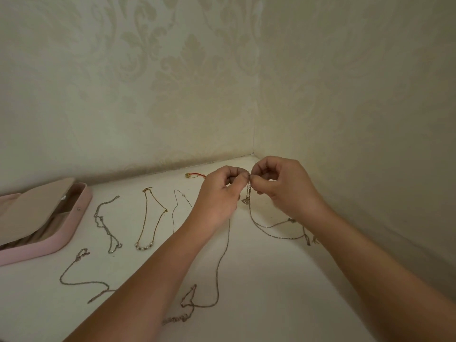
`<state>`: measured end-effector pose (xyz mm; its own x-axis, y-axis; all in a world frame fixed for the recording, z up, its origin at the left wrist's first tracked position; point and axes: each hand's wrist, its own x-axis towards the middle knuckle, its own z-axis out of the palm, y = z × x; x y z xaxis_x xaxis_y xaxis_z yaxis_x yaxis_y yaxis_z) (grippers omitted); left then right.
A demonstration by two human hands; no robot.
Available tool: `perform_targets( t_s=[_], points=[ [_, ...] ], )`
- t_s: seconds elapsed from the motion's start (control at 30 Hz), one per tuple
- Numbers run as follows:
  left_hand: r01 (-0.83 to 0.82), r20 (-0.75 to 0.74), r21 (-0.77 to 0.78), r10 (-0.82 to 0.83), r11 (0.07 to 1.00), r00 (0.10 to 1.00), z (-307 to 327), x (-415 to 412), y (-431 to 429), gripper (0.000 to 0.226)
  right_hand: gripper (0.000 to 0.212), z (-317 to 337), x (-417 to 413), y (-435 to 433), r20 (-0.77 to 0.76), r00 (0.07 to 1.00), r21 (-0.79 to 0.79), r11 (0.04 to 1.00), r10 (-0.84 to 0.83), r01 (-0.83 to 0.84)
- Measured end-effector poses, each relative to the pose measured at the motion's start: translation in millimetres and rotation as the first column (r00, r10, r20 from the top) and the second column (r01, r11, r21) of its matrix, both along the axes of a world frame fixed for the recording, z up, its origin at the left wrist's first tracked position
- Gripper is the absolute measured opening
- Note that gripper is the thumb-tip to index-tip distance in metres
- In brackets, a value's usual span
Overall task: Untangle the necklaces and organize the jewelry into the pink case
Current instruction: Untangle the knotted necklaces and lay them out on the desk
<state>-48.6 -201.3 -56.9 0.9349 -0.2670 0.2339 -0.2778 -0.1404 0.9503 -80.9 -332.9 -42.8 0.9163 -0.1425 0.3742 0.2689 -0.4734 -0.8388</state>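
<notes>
Pinching one thin silver chain between the curled fingertips of left hand and right hand, teasing at its top end (roughly midway, by the look), with several necklaces lying already separated left of the fingers and the pink case open farther left, awaiting them.

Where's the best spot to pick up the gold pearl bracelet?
Pinch the gold pearl bracelet at its clasp end, from above: it lies flat in a narrow loop, clasp farthest from the person, so lifting there should let the rest hang free.
</notes>
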Motion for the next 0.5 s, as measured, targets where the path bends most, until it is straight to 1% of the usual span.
perform_targets(
  t_s=[0.1, 0.17, 0.27, 0.37, 0.43, 0.5],
  points=[
    [0.056, -0.005, 0.019, -0.056, 0.998, 0.998, 4, 2, 8, 0.015, 0.016, 0, 0, -3, -0.03, 0.999, -0.016, 1.0, 0.026, -0.026],
    [0.102, -0.042, -0.005, -0.103, 0.995, 0.994, 6, 4, 14, 0.014, 0.016, 3, -1, -4, -0.046, 0.998, -0.007, 0.999, 0.048, -0.048],
    [0.107, -0.103, -0.044, -0.111, 0.993, 0.988, 8, 6, 19, 0.013, 0.011, 8, -4, -7, -0.111, 0.987, 0.044, 0.992, 0.119, -0.115],
    [0.125, -0.104, -0.006, -0.125, 0.992, 0.987, 10, 7, 20, 0.01, 0.011, 9, -5, -11, -0.208, 0.962, 0.108, 0.982, 0.177, -0.158],
    [0.13, -0.066, 0.059, -0.126, 0.99, 0.99, 10, 6, 18, 0.011, 0.016, 8, -4, -12, -0.268, 0.93, 0.24, 0.953, 0.25, -0.187],
    [0.123, 0.005, 0.116, -0.125, 0.986, 0.992, 10, 4, 15, 0.014, 0.021, 6, -1, -10, -0.291, 0.89, 0.42, 0.883, 0.351, -0.211]
  ],
)
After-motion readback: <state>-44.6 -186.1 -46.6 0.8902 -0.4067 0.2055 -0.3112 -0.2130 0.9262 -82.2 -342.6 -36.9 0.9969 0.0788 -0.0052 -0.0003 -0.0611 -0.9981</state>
